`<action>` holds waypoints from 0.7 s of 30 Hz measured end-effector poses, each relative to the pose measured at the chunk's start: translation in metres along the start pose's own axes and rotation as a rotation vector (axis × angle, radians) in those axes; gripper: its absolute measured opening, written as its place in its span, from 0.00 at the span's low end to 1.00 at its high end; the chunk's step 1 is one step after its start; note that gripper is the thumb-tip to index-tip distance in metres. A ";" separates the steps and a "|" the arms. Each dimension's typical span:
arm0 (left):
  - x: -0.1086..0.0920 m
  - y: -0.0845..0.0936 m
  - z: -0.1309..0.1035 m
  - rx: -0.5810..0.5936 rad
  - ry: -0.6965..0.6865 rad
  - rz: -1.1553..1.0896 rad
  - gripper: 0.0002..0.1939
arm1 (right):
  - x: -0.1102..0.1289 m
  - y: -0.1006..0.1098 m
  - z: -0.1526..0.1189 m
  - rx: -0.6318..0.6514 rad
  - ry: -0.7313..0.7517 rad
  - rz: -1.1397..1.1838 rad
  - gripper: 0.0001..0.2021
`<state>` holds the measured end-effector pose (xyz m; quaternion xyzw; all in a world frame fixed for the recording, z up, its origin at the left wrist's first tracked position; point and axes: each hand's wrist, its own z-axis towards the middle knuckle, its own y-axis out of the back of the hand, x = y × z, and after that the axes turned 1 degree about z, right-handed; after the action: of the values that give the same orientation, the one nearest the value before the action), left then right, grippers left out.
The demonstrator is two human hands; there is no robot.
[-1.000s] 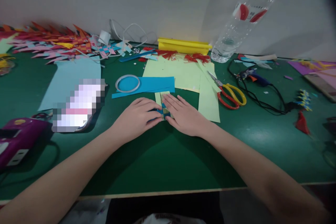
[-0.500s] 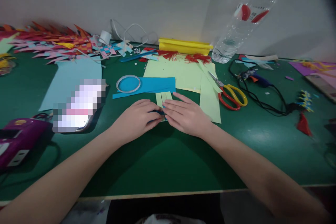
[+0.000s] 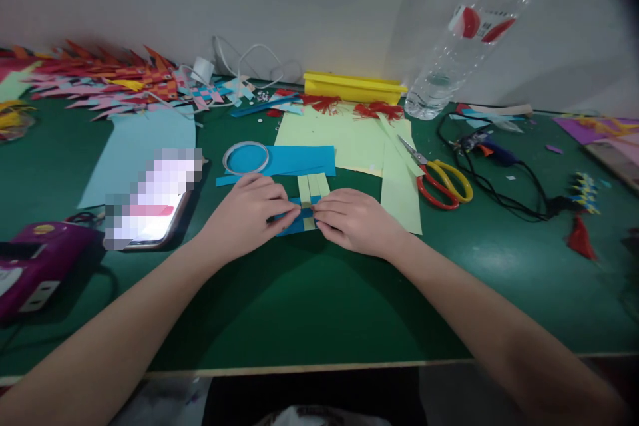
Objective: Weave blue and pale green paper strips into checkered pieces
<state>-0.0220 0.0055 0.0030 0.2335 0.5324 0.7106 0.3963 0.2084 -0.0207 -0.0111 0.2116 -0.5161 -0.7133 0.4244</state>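
Between my hands lies a small piece of woven paper strips [image 3: 313, 184], pale green ones crossed by blue ones. My left hand [image 3: 254, 210] pinches the left end of a blue paper strip [image 3: 294, 225] with thumb and forefinger. My right hand [image 3: 357, 218] has its fingertips closed together on the right side of the weave, hiding that edge. Just beyond, a wide blue paper sheet [image 3: 302, 158] lies with a roll of tape [image 3: 245, 158] on it. Scissors with red and yellow handles [image 3: 442, 183] rest to the right of my right hand.
Pale green paper [image 3: 344, 136] lies behind the weave. On the left are a phone [image 3: 154, 206] and a purple device [image 3: 44, 266]. A plastic bottle [image 3: 464, 46] leans by the wall. A glue gun [image 3: 492, 150] with a black cord lies at right; paper pieces [image 3: 114, 76] are piled back left.
My left hand has shifted left and slightly up from the weave, uncovering blue strips across the green ones. My right hand's fingers have drawn from lying flat into a closed grip.
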 end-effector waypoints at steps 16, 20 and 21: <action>-0.001 0.013 -0.001 -0.110 0.131 0.165 0.18 | -0.002 -0.003 -0.002 -0.175 0.016 0.008 0.11; 0.001 0.009 -0.001 -0.065 0.117 0.075 0.13 | -0.004 0.000 -0.003 -0.176 -0.018 0.024 0.10; 0.002 0.007 -0.001 -0.041 0.098 0.050 0.13 | -0.004 0.000 -0.003 -0.163 -0.018 0.035 0.10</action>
<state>-0.0262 0.0054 0.0091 0.2035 0.5304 0.7417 0.3566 0.2134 -0.0192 -0.0126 0.1608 -0.4639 -0.7472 0.4480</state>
